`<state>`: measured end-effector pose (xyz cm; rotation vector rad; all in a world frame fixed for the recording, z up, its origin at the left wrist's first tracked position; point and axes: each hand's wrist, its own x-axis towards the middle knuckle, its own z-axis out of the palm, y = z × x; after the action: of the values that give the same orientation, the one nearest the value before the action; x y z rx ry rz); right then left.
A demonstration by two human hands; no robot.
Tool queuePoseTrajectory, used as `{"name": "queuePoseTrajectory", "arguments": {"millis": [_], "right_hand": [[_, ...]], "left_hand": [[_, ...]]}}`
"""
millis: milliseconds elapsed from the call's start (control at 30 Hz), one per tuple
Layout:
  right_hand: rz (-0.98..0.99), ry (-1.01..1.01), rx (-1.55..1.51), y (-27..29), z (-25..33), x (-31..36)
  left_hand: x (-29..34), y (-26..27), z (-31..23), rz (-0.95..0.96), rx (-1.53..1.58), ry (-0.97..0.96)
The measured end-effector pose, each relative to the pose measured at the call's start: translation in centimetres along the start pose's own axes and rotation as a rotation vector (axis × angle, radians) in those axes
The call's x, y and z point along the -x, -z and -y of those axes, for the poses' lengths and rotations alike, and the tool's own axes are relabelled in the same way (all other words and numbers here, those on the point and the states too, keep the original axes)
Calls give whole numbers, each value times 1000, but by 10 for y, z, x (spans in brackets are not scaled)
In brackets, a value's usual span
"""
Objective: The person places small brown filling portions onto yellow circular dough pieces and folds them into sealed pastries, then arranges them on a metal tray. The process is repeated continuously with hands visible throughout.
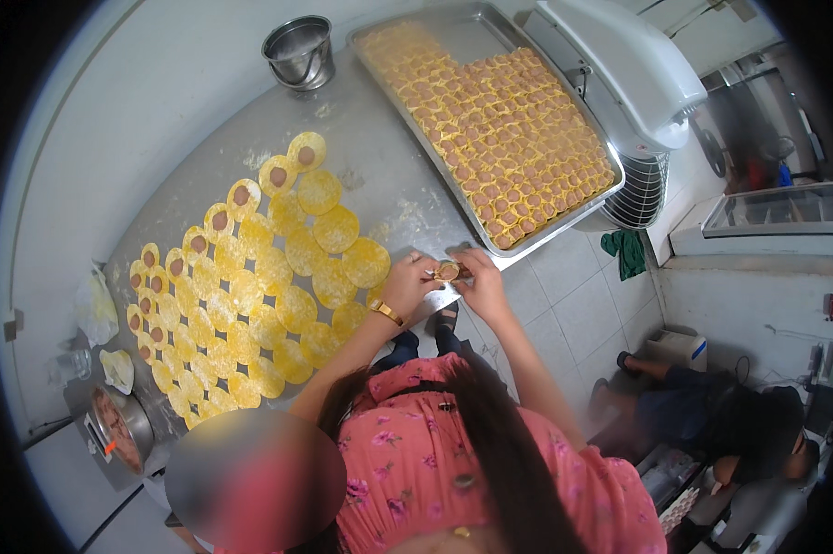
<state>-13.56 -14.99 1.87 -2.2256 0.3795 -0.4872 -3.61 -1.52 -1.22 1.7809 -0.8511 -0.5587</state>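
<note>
Light pinch of left hand [410,284] and right hand [481,284] around small dumpling [447,270], filled face upward, long axis unclear.

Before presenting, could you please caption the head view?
Left hand and right hand hold a dumpling beside yellow wrappers and a part-filled tray.

Shiny, smooth metal bucket [298,65] and tray [479,35]; dull, powder-streaked metal table [366,125]; matt, floury-looking dough rounds [246,294]; smooth, glossy white mixer [624,74]; crumpled green cloth [627,254].

Even light, dark fisheye rim
</note>
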Motion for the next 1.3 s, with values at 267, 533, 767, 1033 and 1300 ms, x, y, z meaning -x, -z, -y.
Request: {"name": "queuePoseTrajectory", "arguments": {"millis": [267,533,767,1033,1300], "right_hand": [[57,-84,-62,2,1,1],[71,-68,-25,-2,-5,1],[64,-100,-2,-7,-4,5],[47,-134,-35,-7,0,6],[63,-231,-18,-10,8,6]], "left_hand": [[-3,2,-1,59,-166,16],[-7,2,-9,99,-223,14],[-8,2,-16,107,-201,7],[-9,0,-10,70,-206,-22],[-8,5,-23,91,-205,49]]}}
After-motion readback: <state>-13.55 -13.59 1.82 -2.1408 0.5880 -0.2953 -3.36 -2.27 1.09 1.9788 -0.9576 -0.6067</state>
